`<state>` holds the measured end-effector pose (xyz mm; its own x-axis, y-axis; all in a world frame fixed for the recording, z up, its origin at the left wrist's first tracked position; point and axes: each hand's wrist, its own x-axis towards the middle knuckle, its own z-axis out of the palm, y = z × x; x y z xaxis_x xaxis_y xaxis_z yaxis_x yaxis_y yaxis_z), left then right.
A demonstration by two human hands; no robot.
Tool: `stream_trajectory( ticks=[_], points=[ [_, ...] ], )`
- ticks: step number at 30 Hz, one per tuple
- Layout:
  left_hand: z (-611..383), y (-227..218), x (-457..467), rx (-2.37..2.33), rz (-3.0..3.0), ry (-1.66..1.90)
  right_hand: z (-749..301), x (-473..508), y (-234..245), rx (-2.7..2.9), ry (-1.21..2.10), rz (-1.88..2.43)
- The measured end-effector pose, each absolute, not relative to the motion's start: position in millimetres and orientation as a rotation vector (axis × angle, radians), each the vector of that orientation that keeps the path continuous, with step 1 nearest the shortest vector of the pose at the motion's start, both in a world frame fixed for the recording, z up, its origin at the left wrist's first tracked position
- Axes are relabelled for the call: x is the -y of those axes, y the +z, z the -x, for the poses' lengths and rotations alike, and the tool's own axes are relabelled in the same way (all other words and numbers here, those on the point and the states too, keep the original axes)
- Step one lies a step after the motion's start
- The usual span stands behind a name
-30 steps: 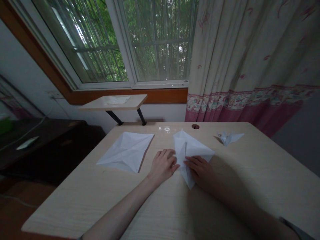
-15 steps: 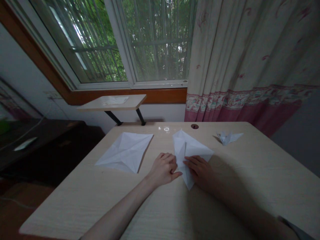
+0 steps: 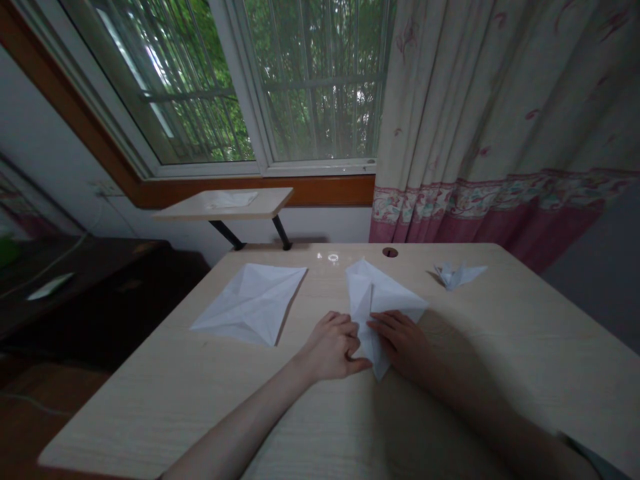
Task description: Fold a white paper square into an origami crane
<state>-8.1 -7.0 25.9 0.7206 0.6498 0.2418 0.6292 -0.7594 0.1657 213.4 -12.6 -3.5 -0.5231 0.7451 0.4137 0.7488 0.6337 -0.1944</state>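
Note:
A partly folded sheet of white paper (image 3: 387, 287) lies on the table, its left flap folded in toward a middle crease and one point toward me. At its left edge is my left hand (image 3: 333, 347), fingers curled and thumb reaching over the lower part of the paper. My right hand (image 3: 405, 343) lies on the right half with its fingers stretched out flat, their tips by the middle crease. The paper's lower right edge is partly hidden under that hand.
A creased white paper sheet (image 3: 250, 300) lies to the left on the table (image 3: 310, 427). A folded paper crane (image 3: 457, 275) sits at the right. Behind stands a small raised shelf (image 3: 185, 210) holding white paper (image 3: 233, 200). A round hole (image 3: 390, 253) is near the back edge.
My left hand has slid slightly down and to the right along the paper, its thumb lower on the flap. My right hand and the paper have hardly moved.

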Motion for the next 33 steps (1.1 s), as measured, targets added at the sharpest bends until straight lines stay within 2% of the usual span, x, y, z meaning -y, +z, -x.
stream_trajectory(
  ticks=[14, 22, 27, 33],
  points=[
    [-1, 29, 16, -0.932, -2.909, 0.377, -216, 11, -6, 2.398, 0.017, 1.145],
    [4, 23, 12, -0.738, -3.018, 0.594, -218, 10, -9, 2.372, 0.009, 1.104],
    [9, 20, 5, -0.840, -2.874, 0.769, -217, 12, -4, 2.398, 0.002, 1.124],
    [11, 19, 1, -1.027, -2.714, 0.792, -217, 10, -10, 2.397, -0.006, 1.151]
  ],
)
